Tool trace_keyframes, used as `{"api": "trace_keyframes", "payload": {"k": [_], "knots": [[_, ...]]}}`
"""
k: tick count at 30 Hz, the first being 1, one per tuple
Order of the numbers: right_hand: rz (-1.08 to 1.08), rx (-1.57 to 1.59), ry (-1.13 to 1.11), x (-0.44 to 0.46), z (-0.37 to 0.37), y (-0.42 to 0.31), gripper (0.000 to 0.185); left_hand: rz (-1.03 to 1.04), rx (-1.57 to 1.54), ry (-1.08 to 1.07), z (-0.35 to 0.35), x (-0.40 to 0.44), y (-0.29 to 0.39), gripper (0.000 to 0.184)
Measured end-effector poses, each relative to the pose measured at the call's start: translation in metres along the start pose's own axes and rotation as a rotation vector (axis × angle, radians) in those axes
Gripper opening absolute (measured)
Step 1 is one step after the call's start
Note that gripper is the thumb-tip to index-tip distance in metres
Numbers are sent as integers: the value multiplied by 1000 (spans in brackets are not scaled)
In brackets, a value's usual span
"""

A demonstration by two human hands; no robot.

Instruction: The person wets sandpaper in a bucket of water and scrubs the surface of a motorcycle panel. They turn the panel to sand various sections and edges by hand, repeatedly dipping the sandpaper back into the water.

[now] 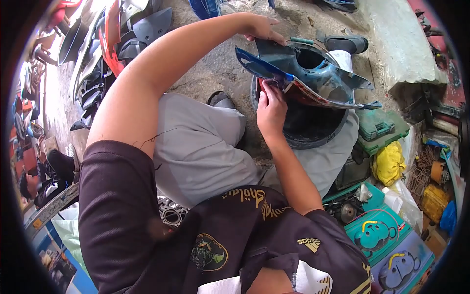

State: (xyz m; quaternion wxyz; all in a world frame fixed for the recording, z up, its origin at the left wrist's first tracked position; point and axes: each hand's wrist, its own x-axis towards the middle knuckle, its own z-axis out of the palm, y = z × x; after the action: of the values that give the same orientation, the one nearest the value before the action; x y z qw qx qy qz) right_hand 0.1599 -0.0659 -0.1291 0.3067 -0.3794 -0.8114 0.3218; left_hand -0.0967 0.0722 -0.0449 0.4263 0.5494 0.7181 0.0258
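Observation:
A dark blue motorcycle fairing [320,73] with a round opening and pointed corners lies tilted over a round black rubber tub [308,127] between my legs. My left hand [264,30] holds its far edge, the thumb side over the rim and one finger stretched out. My right hand [272,110] is closed at the near edge, its fingertips pressed on the panel beside a reddish patch. Whether something small sits under those fingertips is hidden. A thin green rod [301,40] lies near the fairing's far side.
Stacked motorcycle panels [117,44] line the left. A green tool case [384,127], a yellow plastic bag [390,162] and a teal case [377,225] stand at the right. A metal engine part [172,215] sits near my left thigh. Another person [51,171] is at far left.

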Motion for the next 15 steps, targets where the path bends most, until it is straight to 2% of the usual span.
{"api": "trace_keyframes", "payload": {"k": [2, 5, 8, 13, 15], "knots": [[30, 19, -9, 1, -1, -1, 32, 64, -72, 20, 4, -1, -7, 110], [72, 35, -18, 1, -3, -2, 31, 50, -139, -60, 6, -2, -11, 109], [80, 52, -7, 0, -3, 0, 32, 12, -182, 15, 14, -8, -11, 108], [-16, 29, 52, 2, -3, 4, 28, 43, -265, -72, 12, -3, -16, 104], [38, 65, 29, 2, -7, 1, 28, 39, -279, -128, 12, -3, -16, 102]]}}
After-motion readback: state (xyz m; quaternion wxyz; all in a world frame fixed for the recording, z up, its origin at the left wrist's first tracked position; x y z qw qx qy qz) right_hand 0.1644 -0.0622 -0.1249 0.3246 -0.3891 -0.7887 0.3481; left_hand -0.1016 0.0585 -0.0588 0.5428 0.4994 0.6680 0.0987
